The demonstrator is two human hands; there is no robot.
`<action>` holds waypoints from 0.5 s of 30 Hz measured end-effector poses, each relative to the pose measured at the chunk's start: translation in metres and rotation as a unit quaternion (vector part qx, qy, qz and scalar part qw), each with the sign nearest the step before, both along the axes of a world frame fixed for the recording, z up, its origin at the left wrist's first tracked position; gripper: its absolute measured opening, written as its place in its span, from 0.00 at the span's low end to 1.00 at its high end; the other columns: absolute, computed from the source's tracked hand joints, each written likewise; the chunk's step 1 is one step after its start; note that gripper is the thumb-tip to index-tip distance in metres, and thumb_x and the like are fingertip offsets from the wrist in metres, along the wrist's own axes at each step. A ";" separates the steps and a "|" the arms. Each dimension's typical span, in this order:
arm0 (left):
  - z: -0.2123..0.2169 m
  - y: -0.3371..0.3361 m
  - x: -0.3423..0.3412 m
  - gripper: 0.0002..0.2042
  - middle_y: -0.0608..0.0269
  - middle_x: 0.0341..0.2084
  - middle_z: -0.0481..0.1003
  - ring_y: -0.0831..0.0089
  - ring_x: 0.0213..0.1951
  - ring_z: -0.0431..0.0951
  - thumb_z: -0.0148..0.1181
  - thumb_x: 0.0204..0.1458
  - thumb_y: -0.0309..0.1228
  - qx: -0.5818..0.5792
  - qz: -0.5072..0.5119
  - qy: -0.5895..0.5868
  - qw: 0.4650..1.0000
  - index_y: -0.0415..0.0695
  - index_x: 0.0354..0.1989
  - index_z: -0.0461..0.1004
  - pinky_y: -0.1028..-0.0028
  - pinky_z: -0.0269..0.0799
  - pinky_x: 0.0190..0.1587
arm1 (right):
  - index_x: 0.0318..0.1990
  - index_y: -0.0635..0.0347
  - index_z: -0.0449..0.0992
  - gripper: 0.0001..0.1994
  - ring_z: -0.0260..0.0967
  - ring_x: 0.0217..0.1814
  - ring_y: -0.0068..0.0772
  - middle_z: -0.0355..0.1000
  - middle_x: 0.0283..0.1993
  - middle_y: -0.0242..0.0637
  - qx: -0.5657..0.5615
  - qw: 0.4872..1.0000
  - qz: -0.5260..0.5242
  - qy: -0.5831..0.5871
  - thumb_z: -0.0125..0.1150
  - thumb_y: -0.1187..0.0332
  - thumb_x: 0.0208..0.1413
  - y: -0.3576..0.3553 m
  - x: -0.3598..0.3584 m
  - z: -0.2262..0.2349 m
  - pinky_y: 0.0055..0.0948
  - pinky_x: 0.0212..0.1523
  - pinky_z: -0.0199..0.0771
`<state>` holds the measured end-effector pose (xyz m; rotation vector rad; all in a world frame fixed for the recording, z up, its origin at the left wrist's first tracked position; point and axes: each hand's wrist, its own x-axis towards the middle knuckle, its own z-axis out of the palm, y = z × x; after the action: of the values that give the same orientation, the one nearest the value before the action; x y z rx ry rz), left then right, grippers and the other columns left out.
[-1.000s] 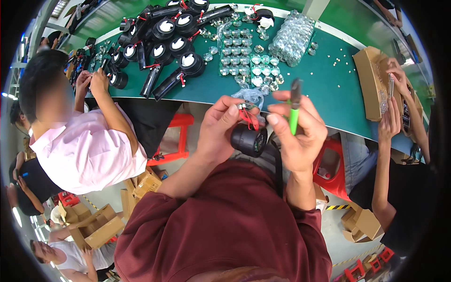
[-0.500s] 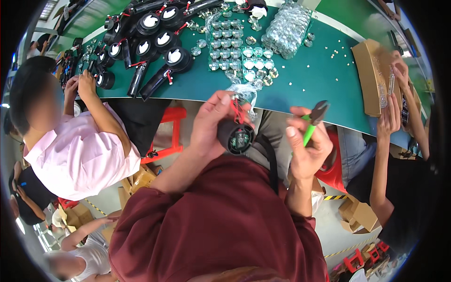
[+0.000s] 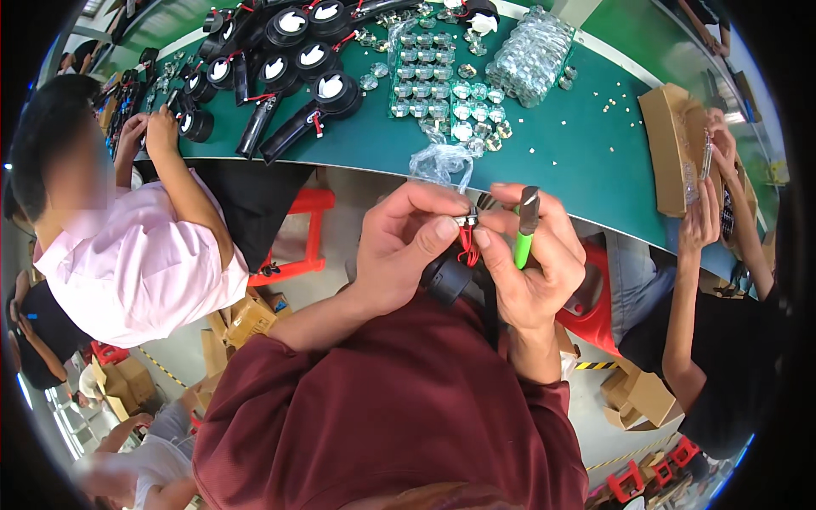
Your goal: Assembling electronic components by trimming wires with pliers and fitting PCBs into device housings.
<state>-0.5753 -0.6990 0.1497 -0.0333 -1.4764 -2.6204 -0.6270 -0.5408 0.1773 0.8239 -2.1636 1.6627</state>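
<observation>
My left hand pinches a small metallic part between thumb and fingertips, just off the table's front edge. Red wires run from it down toward a round black housing, which sits below my fingers and is partly covered by them. Green-handled cutters are in my right hand, their dark jaws pointing up. The thumb and fingertips of this hand come up to the small part from the right; whether they grip it too is hard to tell.
On the green table lie several black round-headed housings, rows of small circuit boards, a bubble-wrapped stack and a clear plastic bag. Co-workers sit left and right; the right one handles a strip over a cardboard box.
My hands have come together, the right one moving left with the cutters. The left hand now pinches the small wired part, while the black housing has tipped and sits lower.
</observation>
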 end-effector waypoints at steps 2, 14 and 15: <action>0.000 0.000 0.000 0.07 0.59 0.44 0.75 0.76 0.45 0.76 0.58 0.62 0.25 -0.009 -0.004 0.021 1.000 0.37 0.45 0.74 0.74 0.72 0.49 | 0.28 0.71 0.77 0.09 0.76 0.35 0.34 0.77 0.45 0.48 0.002 1.000 -0.004 0.012 0.74 0.79 0.43 0.000 0.000 -0.001 0.27 0.32 0.74; 0.011 0.000 0.003 0.06 0.57 0.43 0.75 0.76 0.43 0.75 0.58 0.61 0.22 -0.077 0.006 0.072 0.994 0.36 0.45 0.74 0.75 0.72 0.46 | 0.25 0.71 0.72 0.14 0.75 0.38 0.45 0.77 0.45 0.51 0.026 0.998 -0.007 0.057 0.76 0.79 0.35 0.004 -0.001 0.003 0.32 0.34 0.75; 0.013 -0.001 0.003 0.06 0.57 0.43 0.75 0.76 0.42 0.76 0.58 0.61 0.22 -0.104 0.010 0.069 0.992 0.36 0.45 0.75 0.76 0.72 0.45 | 0.25 0.71 0.73 0.14 0.75 0.38 0.45 0.77 0.46 0.51 0.029 0.997 -0.005 0.067 0.76 0.79 0.34 0.005 -0.001 0.003 0.33 0.35 0.76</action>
<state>-0.5722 -0.7002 0.1623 -0.2155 -1.6827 -2.3843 -0.6281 -0.5358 0.1799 0.9114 -2.1298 1.5005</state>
